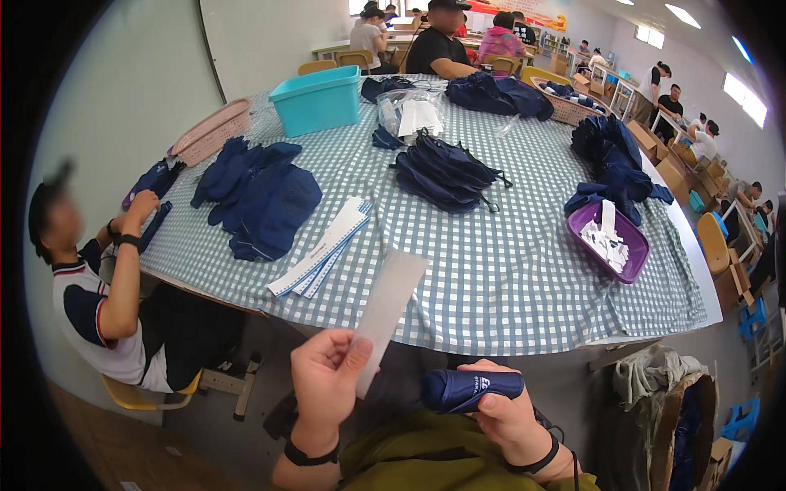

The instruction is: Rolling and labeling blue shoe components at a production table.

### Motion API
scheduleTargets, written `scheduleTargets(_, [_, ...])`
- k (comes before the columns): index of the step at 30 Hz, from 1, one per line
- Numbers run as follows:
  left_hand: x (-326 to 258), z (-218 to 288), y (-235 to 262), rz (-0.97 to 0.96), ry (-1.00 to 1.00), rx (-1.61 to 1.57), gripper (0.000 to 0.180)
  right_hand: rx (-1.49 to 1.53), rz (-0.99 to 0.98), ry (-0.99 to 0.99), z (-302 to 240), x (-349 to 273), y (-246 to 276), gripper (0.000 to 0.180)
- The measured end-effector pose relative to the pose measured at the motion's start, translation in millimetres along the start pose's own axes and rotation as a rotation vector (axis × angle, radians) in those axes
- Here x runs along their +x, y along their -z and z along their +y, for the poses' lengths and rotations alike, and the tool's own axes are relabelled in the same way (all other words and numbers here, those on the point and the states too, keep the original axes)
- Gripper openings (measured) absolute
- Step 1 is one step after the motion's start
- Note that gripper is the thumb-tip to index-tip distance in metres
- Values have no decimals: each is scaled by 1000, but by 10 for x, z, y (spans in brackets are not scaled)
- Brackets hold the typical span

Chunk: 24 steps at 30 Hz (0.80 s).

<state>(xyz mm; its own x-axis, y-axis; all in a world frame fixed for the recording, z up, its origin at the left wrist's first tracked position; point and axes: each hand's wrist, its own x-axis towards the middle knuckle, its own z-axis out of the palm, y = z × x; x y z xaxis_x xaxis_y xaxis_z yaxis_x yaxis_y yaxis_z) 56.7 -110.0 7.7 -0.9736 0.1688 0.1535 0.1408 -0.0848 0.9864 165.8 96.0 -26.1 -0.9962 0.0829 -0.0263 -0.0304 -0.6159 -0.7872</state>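
My left hand [325, 378] pinches a long, narrow, translucent whitish strip [391, 295], perhaps a plastic sleeve, tilted up over the table's near edge. Lower and to the right, my right hand [514, 417] is wrapped round a short, rolled navy folding umbrella [463, 389] with white print on its side. The umbrella is held nearly level in front of my body, apart from the strip. Closest to my left hand on the table lie several white card strips [323, 245] with blue edges, fanned over each other.
A checked cloth covers the table [499, 303]. Navy fabric piles [274, 200] and a dark bundle with cords [449, 173] lie on it. A purple tray [634, 262] holds white slips; a turquoise bin [318, 102] stands farther back. A co-worker [102, 278] sits at the left.
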Motion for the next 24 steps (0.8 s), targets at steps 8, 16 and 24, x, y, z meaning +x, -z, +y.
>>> scheduleTargets(8, [-156, -65, -183, -56, 73, -155, 28, 57, -26, 34, -3, -28, -17, 58])
scheduleTargets(16, [-231, -126, -260, -115, 138, -109, 28, 87, -17, 12, -3, 14, 34, 57])
scheduleTargets(24, [-279, -249, -312, -118, 122, -95, 20, 28, 15, 83, -40, 46, 69, 51])
